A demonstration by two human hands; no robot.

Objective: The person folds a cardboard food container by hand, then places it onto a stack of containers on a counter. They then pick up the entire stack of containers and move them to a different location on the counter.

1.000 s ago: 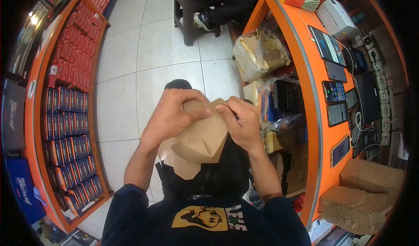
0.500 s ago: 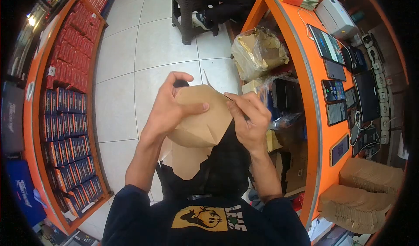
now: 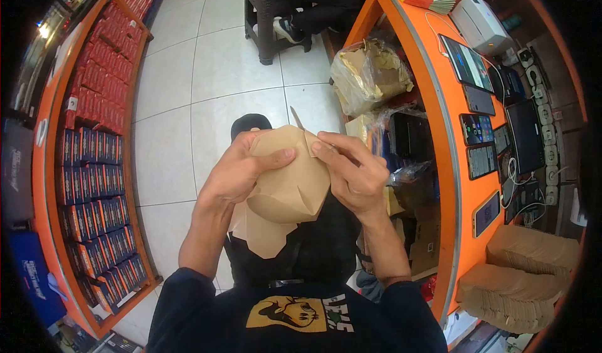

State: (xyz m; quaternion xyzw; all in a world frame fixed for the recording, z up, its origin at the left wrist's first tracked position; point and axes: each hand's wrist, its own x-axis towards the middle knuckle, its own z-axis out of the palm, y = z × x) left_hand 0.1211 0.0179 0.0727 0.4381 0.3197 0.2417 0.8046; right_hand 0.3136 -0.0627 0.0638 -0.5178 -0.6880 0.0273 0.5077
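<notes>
Between my hands is a brown paper food box [image 3: 285, 180], partly folded, with a curved crease low on its front. My left hand [image 3: 241, 168] is closed around its left side, thumb lying across the front panel and the other fingers hidden behind. At the upper right corner, my right hand [image 3: 354, 171] pinches a folded flap between thumb and fingers. A thin edge of the paper [image 3: 296, 118] sticks up above that corner. Below, over my dark-clothed lap, another brown panel [image 3: 263, 237] with angled edges hangs down.
An orange counter [image 3: 439, 165] on the right carries several phones [image 3: 478, 129], a white printer [image 3: 480, 24] and stacks of flat brown card [image 3: 511, 296]. Plastic-wrapped cartons [image 3: 370, 77] sit beside it. A shelf of small boxes [image 3: 94, 184] stands left. Ahead, a person sits on a dark stool [image 3: 266, 24].
My right hand has moved left and inward, folding the upper right flap over against the box. The box has turned slightly, while my left hand keeps its hold.
</notes>
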